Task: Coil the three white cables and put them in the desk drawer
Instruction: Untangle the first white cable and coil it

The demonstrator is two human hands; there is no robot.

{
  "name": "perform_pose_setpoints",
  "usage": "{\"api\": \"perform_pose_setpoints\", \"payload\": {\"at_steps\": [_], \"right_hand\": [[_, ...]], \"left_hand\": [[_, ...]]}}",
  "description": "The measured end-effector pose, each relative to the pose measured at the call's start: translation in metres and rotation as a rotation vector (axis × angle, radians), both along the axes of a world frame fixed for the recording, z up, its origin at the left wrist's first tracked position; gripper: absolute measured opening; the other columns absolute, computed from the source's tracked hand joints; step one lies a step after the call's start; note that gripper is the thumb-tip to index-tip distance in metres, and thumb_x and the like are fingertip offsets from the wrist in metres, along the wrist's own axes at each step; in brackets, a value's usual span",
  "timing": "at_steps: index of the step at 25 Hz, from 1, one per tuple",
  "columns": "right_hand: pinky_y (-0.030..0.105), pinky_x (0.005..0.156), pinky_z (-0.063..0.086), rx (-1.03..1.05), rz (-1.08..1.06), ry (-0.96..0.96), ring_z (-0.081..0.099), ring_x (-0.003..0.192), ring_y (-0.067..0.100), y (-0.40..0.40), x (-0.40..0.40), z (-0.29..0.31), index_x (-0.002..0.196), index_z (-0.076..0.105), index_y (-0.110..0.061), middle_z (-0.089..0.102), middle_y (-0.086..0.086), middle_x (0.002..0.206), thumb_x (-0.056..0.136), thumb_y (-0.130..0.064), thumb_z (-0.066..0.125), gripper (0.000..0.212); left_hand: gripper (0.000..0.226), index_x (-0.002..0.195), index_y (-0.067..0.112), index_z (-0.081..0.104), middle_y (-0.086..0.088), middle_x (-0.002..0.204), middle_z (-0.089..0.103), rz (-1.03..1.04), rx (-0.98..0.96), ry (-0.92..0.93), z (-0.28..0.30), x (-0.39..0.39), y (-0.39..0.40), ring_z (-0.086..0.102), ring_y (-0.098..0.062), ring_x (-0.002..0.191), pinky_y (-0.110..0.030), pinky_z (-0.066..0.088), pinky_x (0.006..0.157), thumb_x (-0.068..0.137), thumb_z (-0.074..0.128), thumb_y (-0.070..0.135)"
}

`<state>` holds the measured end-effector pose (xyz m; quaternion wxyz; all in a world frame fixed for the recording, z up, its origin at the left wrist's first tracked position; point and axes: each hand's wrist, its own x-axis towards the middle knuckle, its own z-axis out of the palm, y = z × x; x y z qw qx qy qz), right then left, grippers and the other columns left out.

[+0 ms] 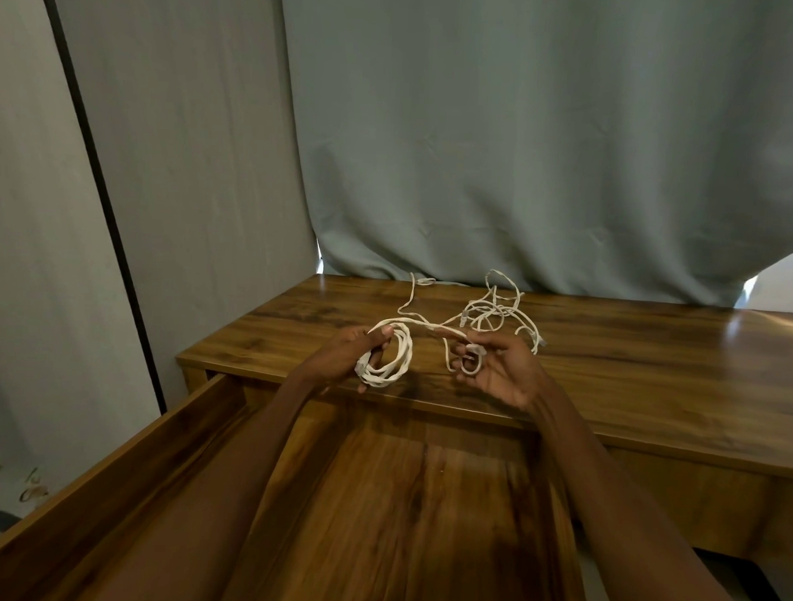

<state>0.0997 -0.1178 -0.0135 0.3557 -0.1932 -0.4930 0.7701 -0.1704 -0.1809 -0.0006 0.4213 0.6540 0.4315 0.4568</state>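
Coiled cable (390, 358) in left hand (347, 357) grip.

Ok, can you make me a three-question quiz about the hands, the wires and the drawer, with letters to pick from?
1. Where is the loose tangle of white cables?
A. on the desk top
B. inside the drawer
C. on the floor

2. What colour is the curtain behind the desk?
A. red
B. grey-green
C. yellow

3. How is the drawer?
A. shut
B. taken right out
C. pulled open

Answers:
1 A, the tangle lies on the wood near the curtain.
2 B, the cloth is a pale grey-green.
3 C, its wooden bottom shows below both arms, while the left hand holds a coiled cable and the right hand holds that cable's end.
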Motion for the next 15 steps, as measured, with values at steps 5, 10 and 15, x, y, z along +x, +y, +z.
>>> {"api": "perform_pose_setpoints", "payload": {"at_steps": [5,10,15], "right_hand": [[0.022,0.055,0.046,0.351,-0.194,-0.375,0.053,0.066,0.012,-0.002,-0.002,0.002,0.116,0.066,-0.005,0.066,0.009,0.089,0.095,-0.019,0.067,0.024],[0.044,0.075,0.058,0.829,-0.633,-0.777,0.067,0.075,0.018,0.006,-0.023,-0.001,0.081,0.075,-0.025,0.072,0.004,0.087,0.088,-0.034,0.075,0.011],[0.033,0.076,0.052,0.947,-0.776,-0.717,0.062,0.082,0.009,0.01,-0.038,0.002,0.1,0.08,-0.022,0.072,0.003,0.097,0.092,-0.02,0.07,0.013]], "left_hand": [[0.048,0.083,0.003,0.058,-0.008,0.061,0.051,0.095,0.019,-0.104,0.001,-0.004,0.002,0.052,-0.019,0.049,-0.025,0.043,0.038,0.094,0.057,0.05],[0.048,0.082,0.005,0.06,-0.008,0.059,0.053,0.264,0.084,-0.157,-0.002,0.002,0.01,0.053,-0.025,0.049,-0.027,0.044,0.039,0.092,0.06,0.052],[0.038,0.082,0.009,0.062,-0.004,0.055,0.054,0.295,0.121,-0.037,-0.002,0.013,0.007,0.055,-0.024,0.045,-0.029,0.046,0.039,0.099,0.055,0.041]]}}
